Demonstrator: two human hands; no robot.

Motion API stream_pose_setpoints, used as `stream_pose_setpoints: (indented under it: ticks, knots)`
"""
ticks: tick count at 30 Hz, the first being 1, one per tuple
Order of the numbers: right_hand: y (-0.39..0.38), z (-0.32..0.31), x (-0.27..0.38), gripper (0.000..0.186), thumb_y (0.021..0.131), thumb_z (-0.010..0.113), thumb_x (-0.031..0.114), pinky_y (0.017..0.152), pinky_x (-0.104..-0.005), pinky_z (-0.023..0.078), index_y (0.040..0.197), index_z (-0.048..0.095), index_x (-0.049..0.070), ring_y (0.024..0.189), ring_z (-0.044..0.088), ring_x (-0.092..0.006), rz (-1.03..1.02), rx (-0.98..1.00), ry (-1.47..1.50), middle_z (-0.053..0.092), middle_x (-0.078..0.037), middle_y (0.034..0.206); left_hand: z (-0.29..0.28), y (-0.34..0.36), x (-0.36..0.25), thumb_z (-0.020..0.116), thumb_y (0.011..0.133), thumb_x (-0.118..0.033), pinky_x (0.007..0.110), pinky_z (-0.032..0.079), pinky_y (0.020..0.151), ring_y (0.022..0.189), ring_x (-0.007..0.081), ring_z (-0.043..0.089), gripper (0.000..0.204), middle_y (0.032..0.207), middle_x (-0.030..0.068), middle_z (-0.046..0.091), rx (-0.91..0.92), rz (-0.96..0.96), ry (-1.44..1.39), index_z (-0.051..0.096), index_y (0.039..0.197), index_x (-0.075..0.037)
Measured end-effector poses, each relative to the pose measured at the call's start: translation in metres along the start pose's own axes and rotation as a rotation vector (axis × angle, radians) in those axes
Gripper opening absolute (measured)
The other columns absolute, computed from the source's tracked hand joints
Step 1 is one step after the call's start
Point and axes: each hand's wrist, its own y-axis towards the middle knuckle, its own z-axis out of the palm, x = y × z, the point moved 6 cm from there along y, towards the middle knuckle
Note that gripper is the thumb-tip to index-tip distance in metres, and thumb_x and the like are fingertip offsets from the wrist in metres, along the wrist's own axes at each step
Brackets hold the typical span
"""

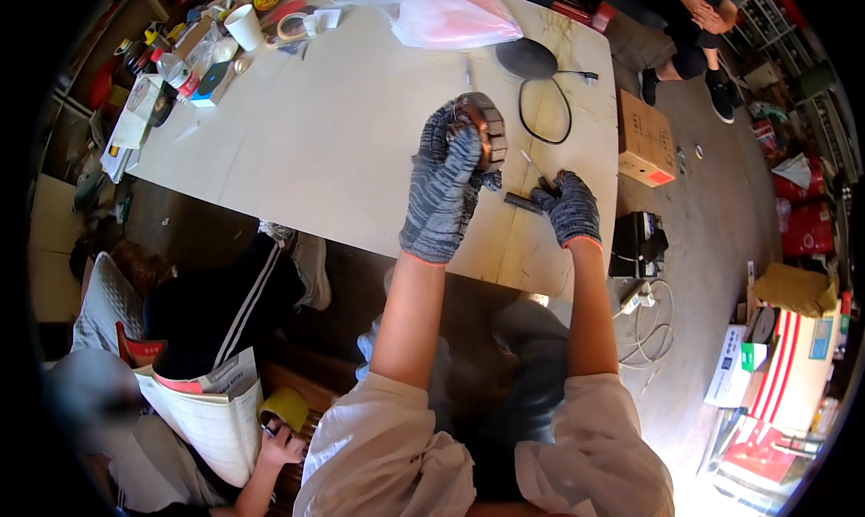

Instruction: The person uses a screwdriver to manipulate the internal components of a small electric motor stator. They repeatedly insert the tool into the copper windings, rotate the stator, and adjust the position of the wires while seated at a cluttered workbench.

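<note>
My left hand (pixel 437 183), in a grey knitted glove, grips a round metal ring part with copper windings (pixel 487 134), held over the white table (pixel 324 138). My right hand (pixel 569 209), gloved the same way, is near the table's right edge, its fingers closed on a thin tool (pixel 532 164) with a pale shaft. Just left of those fingers lies a short dark bar (pixel 523 201) on the table. A black round pad (pixel 526 59) and a looped black cable (pixel 569 111) are farther back, beyond both hands.
A pink plastic bag (pixel 450 12), a cup (pixel 244 27), a bottle (pixel 176 75) and tape rolls are on the table. A seated person (pixel 707 12) is beyond its right side, another (pixel 153 436) at lower left. A cardboard box (pixel 644 138) and cables (pixel 649 337) lie on the floor.
</note>
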Motion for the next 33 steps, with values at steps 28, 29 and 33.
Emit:
stream_pose_setpoints:
  ticks: [28, 29, 33]
  knots:
    - [-0.037, -0.099, 0.071, 0.02, 0.091, 0.056, 0.022, 0.064, -0.0212, 0.044, 0.098, 0.059, 0.003, 0.07, 0.053, -0.0068, -0.052, -0.172, 1.513, 0.059, -0.001, 0.082, 0.043, -0.014, -0.01, 0.085, 0.057, -0.013, 0.037, 0.043, 0.098, 0.12, 0.0234, 0.045, 0.097, 0.133, 0.0112, 0.041, 0.178, 0.42, 0.583, 0.031, 0.137, -0.004]
    - [-0.044, -0.105, 0.077, 0.019, 0.09, 0.059, 0.021, 0.065, -0.0213, 0.044, 0.097, 0.059, 0.004, 0.07, 0.052, -0.0065, -0.035, -0.201, 1.438, 0.059, -0.001, 0.081, 0.043, -0.013, -0.008, 0.086, 0.056, -0.013, 0.037, 0.043, 0.098, 0.12, 0.0234, 0.045, 0.098, 0.133, 0.0111, 0.042, 0.181, 0.399, 0.572, 0.031, 0.137, -0.004]
    - [-0.055, -0.118, 0.09, 0.017, 0.083, 0.068, 0.014, 0.067, -0.0212, 0.044, 0.093, 0.06, 0.003, 0.07, 0.051, -0.0056, 0.003, -0.142, 1.344, 0.059, 0.001, 0.077, 0.045, -0.01, -0.001, 0.085, 0.057, -0.013, 0.036, 0.043, 0.098, 0.118, 0.023, 0.047, 0.099, 0.13, 0.0117, 0.045, 0.191, 0.315, 0.531, 0.029, 0.138, -0.002]
